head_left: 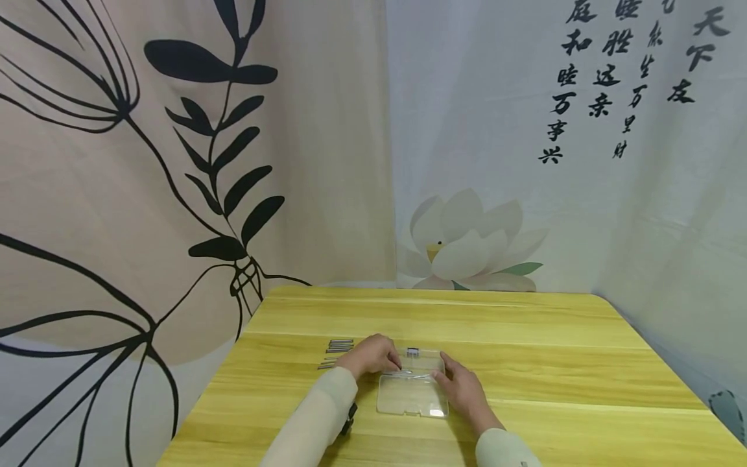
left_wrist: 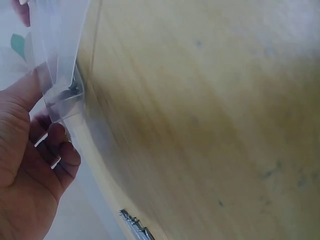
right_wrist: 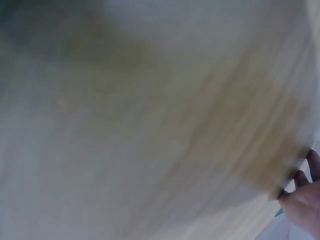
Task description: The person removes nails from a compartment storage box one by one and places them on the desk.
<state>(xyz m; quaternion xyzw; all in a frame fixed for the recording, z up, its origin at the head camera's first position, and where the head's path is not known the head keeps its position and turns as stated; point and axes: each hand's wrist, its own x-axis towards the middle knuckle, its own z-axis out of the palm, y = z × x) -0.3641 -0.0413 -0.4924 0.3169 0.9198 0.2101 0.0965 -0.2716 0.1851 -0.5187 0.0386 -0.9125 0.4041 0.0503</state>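
Both hands are on a clear plastic case lying open flat on the yellow worktop. The left hand pinches its far left corner; the right hand grips its right edge. Metal pins lie just left.

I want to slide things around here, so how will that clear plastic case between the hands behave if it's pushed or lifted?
The clear plastic case looks thin and see-through, so it is probably light and a little bendy. It lies open and flat on the smooth wooden table, so it would likely slide easily. With the left hand and right hand at its hinge, the lid may flap when lifted.
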